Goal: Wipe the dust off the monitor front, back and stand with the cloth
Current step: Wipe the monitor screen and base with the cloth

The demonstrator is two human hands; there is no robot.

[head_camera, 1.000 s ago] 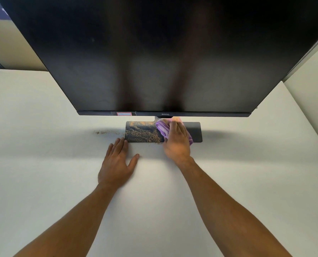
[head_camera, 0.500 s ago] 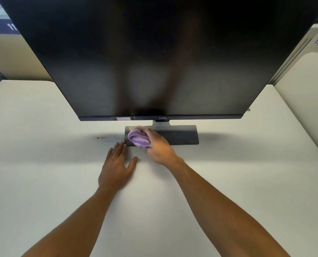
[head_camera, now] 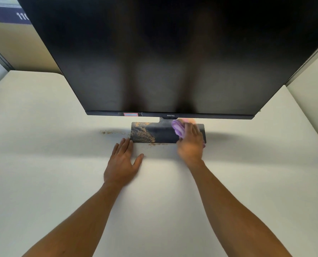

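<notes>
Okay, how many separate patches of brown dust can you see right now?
3: one on the stand base's left end, one on the desk left of it, specks along its front edge.

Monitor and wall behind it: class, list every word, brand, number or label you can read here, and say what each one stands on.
"BenQ": brand on the monitor's bottom bezel.
"11", then a digit cut off by the monitor: white figures on the dark wall sign at upper left.
Red-edged sticker on the bezel, left of the brand: its print is too small to read.
No other text shows.
</notes>
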